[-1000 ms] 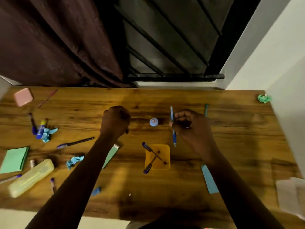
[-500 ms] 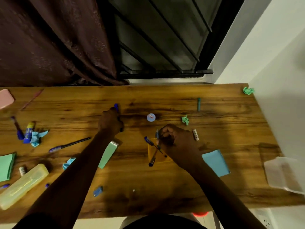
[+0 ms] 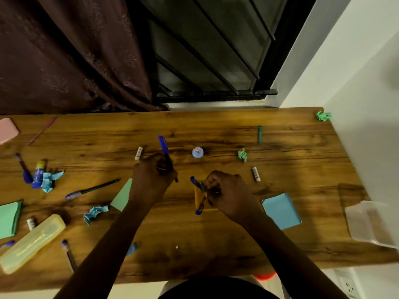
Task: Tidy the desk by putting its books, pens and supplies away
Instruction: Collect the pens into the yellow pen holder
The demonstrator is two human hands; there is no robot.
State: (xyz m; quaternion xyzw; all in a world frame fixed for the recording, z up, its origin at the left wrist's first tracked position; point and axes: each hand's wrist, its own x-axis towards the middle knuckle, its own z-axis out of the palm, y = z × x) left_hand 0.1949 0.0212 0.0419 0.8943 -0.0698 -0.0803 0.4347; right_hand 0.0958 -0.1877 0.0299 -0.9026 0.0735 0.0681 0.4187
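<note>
My left hand (image 3: 152, 176) grips a blue pen (image 3: 164, 151) that points up and away, left of the yellow pen cup (image 3: 199, 199). My right hand (image 3: 226, 194) rests over the cup, fingers closed around pens (image 3: 197, 184) standing in it; which pen it holds is hard to tell. Loose on the wooden desk (image 3: 216, 244) lie a black-and-blue pen (image 3: 91, 188), a glue stick (image 3: 38, 173), a yellow pencil case (image 3: 32, 242), a short white stick (image 3: 138, 153), another white stick (image 3: 255, 174) and a teal crayon (image 3: 260, 134).
Green note pads (image 3: 122, 196) (image 3: 8, 219), a blue pad (image 3: 280, 210), crumpled paper balls (image 3: 95, 212) (image 3: 242, 154) (image 3: 323, 115), a small round blue tub (image 3: 197, 152), a pink eraser (image 3: 7, 130) and a clear plastic box (image 3: 369, 223) at the right edge. Wall at right, curtain behind.
My left hand picked a blue pen off the desk and lifted it. My right hand carried its pen down to the yellow cup and now sits over it.
</note>
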